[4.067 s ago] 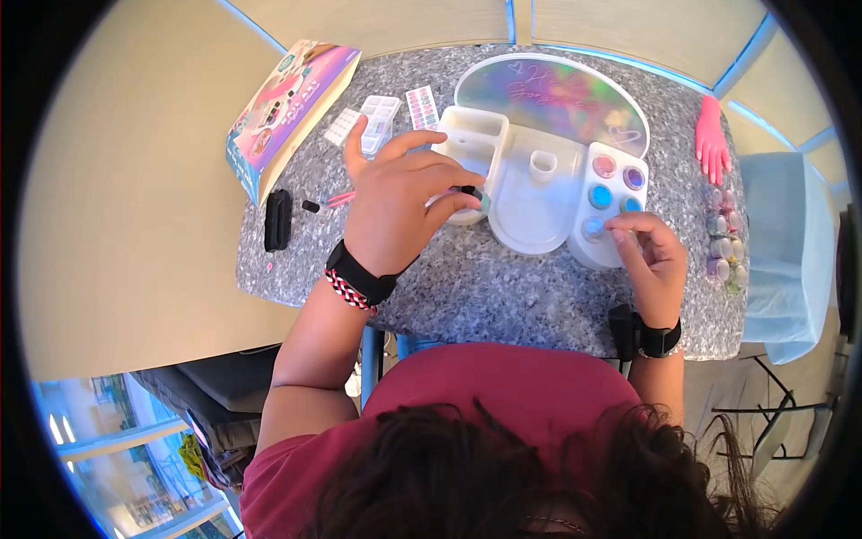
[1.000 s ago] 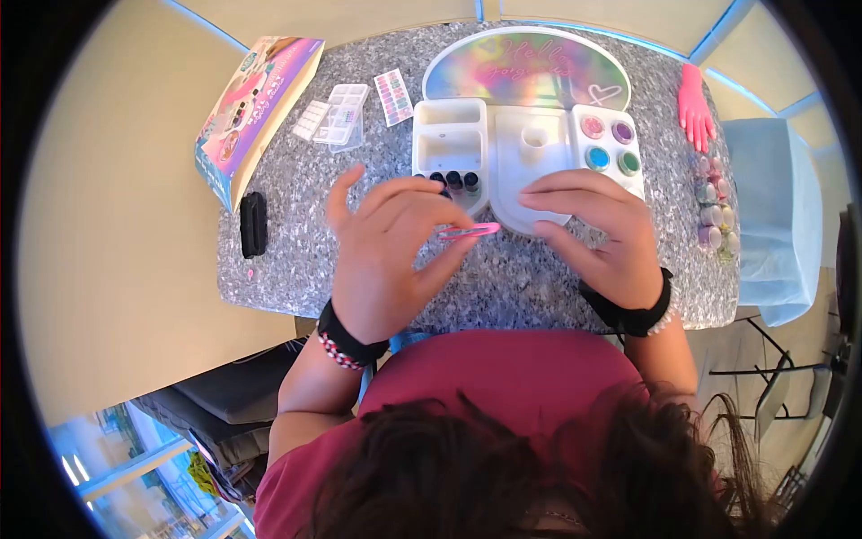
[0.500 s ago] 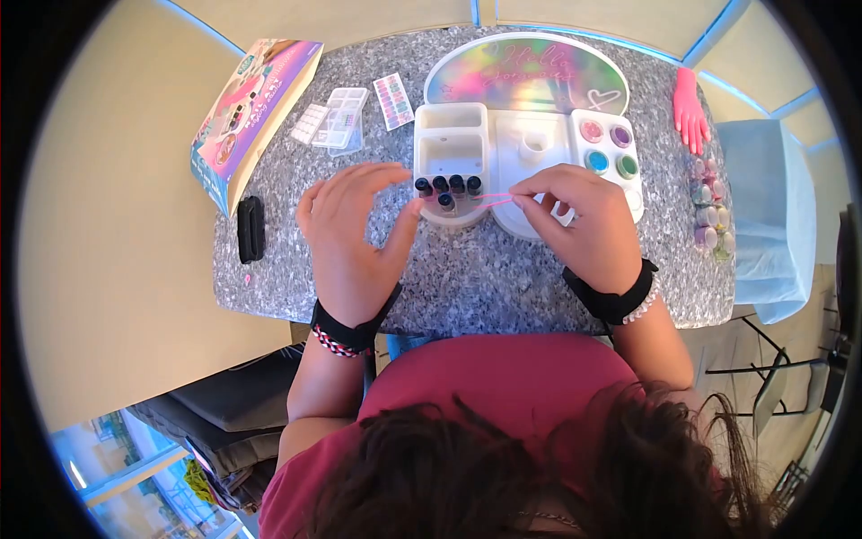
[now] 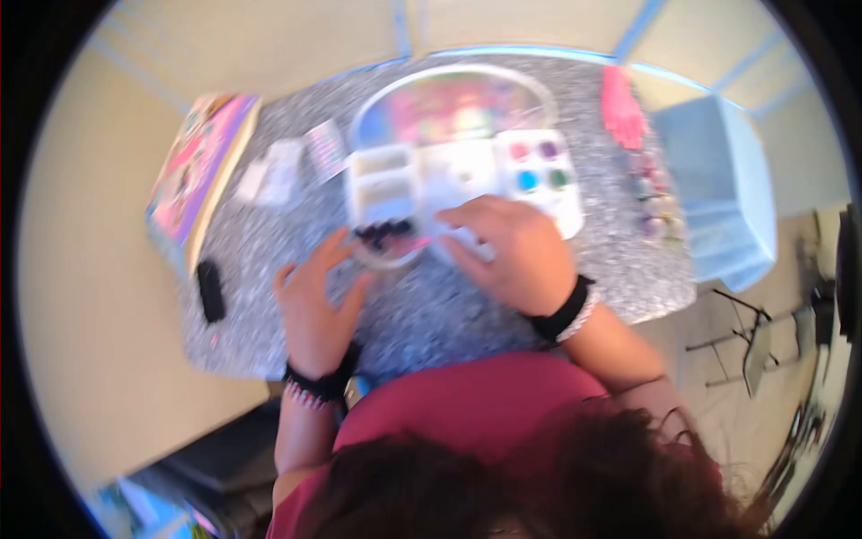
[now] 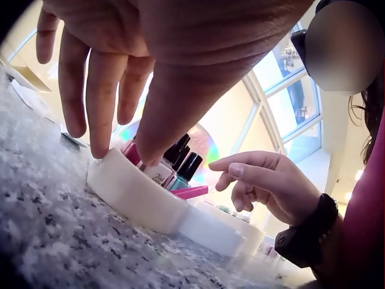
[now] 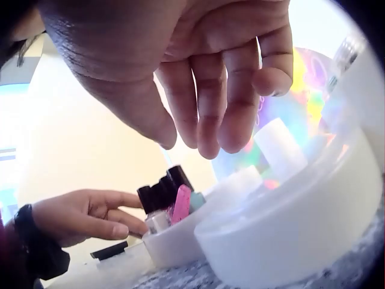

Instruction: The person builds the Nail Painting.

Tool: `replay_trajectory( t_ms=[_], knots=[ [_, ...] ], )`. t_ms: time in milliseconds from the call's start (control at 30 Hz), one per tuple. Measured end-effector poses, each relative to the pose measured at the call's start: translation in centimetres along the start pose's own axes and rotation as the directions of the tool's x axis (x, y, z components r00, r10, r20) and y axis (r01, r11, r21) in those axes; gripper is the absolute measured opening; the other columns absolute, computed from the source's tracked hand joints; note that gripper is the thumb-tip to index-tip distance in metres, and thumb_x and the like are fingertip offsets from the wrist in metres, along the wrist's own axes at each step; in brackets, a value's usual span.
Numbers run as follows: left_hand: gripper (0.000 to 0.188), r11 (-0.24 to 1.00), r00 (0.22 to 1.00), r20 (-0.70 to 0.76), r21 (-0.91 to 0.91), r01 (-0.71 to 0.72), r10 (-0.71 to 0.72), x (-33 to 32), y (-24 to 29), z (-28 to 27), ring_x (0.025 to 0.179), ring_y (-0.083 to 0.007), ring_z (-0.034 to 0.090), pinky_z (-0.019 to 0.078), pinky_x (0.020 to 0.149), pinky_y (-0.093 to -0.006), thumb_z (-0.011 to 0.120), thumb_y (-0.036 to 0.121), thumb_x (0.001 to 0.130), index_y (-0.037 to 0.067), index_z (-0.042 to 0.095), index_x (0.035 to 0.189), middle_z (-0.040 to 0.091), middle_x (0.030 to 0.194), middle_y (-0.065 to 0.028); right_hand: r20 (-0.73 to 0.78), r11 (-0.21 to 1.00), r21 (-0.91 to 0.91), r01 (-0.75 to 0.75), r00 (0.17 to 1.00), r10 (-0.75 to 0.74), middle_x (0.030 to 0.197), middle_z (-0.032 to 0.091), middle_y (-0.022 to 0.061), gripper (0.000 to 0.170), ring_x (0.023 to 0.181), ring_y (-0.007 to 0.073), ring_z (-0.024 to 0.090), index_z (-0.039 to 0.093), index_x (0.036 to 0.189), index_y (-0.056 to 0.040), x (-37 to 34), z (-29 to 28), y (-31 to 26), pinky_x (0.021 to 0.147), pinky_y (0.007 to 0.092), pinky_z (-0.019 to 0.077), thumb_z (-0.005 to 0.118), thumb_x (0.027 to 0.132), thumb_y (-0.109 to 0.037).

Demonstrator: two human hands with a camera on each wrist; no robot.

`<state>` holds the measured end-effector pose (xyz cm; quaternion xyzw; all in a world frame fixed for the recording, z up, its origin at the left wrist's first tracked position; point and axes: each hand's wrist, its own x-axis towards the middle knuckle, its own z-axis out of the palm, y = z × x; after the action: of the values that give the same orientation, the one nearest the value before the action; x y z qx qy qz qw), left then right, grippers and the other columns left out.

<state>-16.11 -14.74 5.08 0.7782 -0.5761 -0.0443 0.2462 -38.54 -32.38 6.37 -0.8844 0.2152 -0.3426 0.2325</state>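
Pink tweezers (image 6: 181, 205) lean among the black-capped nail polish bottles (image 5: 190, 165) in the left section of a white organizer (image 5: 135, 195). My left hand (image 4: 314, 310) is at the left of that section, fingers extended downward. In the left wrist view its fingertips and thumb come right at the rim and the bottles. Over the organizer's middle section hovers my right hand (image 4: 516, 251), fingers loosely bent with nothing between them, as the right wrist view shows. The head view is blurred.
Pots of coloured glitter (image 4: 528, 181) sit in the organizer's right section, below an iridescent back panel (image 4: 458, 112). Leftward lie a box (image 4: 202, 175), a black case (image 4: 210, 291), clear compartment trays (image 4: 280, 171) and a sticker sheet (image 4: 326, 149). A pink practice hand (image 4: 621, 112) and small jars (image 4: 655, 193) lie right.
The pink tweezers passed from my left hand to my right, and now stand among the bottles, let go. The head view has shifted, and my right hand's fingers have loosened.
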Motion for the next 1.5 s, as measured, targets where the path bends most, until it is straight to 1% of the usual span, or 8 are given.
replay_trajectory(
  t_ms=[333,500,600,900,1067,1267,1400,1500],
  knots=[
    [0.053,0.993,0.982,0.149,-0.045,-0.107,0.112,1.1,-0.4,-1.2,0.125,-0.0292,0.067,0.0342,0.12,-0.0473,0.074,0.022,0.101,0.007,0.062,0.15,0.08,0.122,-0.0098,-0.215,0.939,-0.119,-0.322,0.932,0.292,0.076,0.07,0.0094,0.014,0.067,0.0311,0.07,0.07,0.08,-0.0113,-5.0,-10.0,4.6,0.061,0.0418,0.0545,0.079,0.088,-0.017],
    [0.045,0.987,0.988,0.049,-0.077,-0.143,0.147,3.2,-2.1,-1.9,0.12,-0.0289,0.069,0.0456,0.113,-0.0443,0.07,0.016,0.105,0.003,0.063,0.147,0.078,0.121,-0.0125,-0.403,0.689,-0.337,-0.642,0.76,0.511,0.081,0.075,0.0121,0.028,0.071,0.0315,0.073,0.079,0.081,-0.0075,-6.6,-16.5,9.2,0.065,0.0431,0.0565,0.081,0.095,-0.032],
    [0.039,0.944,0.996,0.015,-0.318,0.087,-0.087,5.9,0.5,-3.7,0.119,-0.0235,0.07,0.0485,0.111,-0.0399,0.066,0.013,0.109,0.0,0.063,0.146,0.077,0.124,-0.0116,-0.4,0.487,-0.49,-0.723,0.683,0.611,0.086,0.077,0.0132,0.026,0.083,0.0341,0.075,0.081,0.087,-0.0079,-7.5,-20.2,11.1,0.075,0.0475,0.0579,0.08,0.095,-0.032],
    [0.02,0.746,0.948,-0.279,-0.596,-0.297,0.154,6.9,5.4,-2.0,0.105,-0.0266,0.071,0.0529,0.101,-0.0401,0.063,0.001,0.101,-0.002,0.073,0.119,0.077,0.108,-0.0158,-0.363,0.41,-0.413,-0.813,0.56,0.744,0.1,0.079,0.0127,0.016,0.096,0.0341,0.075,0.079,0.099,-0.0081,-12.8,-21.7,14.2,0.083,0.0483,0.0586,0.08,0.09,-0.021],
    [0.01,0.684,0.852,-0.274,-0.51,-0.522,0.445,8.0,9.4,0.2,0.091,-0.0287,0.073,0.0547,0.083,-0.0366,0.072,0.004,0.096,0.002,0.079,0.103,0.078,0.102,-0.0142,-0.516,0.46,-0.432,-0.776,0.631,0.579,0.095,0.077,0.0139,0.014,0.087,0.0317,0.075,0.076,0.098,-0.0049,-11.6,-20.1,11.9,0.077,0.0452,0.0581,0.078,0.091,-0.017],
    [0.038,0.59,0.86,0.209,-0.797,-0.126,0.466,7.4,14.5,4.2,0.113,-0.0247,0.074,0.0561,0.101,-0.0371,0.068,0.007,0.103,0.0,0.068,0.14,0.077,0.126,-0.0154,-0.366,0.887,-0.072,-0.456,0.839,0.402,0.09,0.069,0.0111,0.01,0.078,0.0288,0.069,0.071,0.096,-0.0056,-5.7,-13.9,1.8,0.071,0.0402,0.0551,0.077,0.088,-0.007],
    [0.047,0.308,0.838,0.405,-0.902,0.302,0.366,7.4,15.8,8.2,0.109,-0.0124,0.072,0.0578,0.094,-0.0303,0.072,0.013,0.107,-0.002,0.059,0.15,0.076,0.127,-0.0098,-0.198,0.878,0.016,-0.478,0.859,0.471,0.09,0.069,0.0107,0.015,0.08,0.027,0.069,0.071,0.1,-0.0053,-5.4,-11.7,0.5,0.072,0.0393,0.055,0.08,0.089,-0.01],
    [0.042,0.201,0.823,0.424,-0.905,0.375,0.378,7.9,16.4,10.0,0.114,-0.0101,0.07,0.0574,0.096,-0.0281,0.068,0.01,0.109,-0.005,0.06,0.148,0.075,0.128,-0.0091,-0.136,0.886,0.022,-0.463,0.877,0.461,0.096,0.073,0.008,0.022,0.083,0.0217,0.069,0.075,0.109,-0.0059,-5.8,-13.3,1.4,0.075,0.0362,0.0555,0.084,0.091,-0.015]
  ],
)
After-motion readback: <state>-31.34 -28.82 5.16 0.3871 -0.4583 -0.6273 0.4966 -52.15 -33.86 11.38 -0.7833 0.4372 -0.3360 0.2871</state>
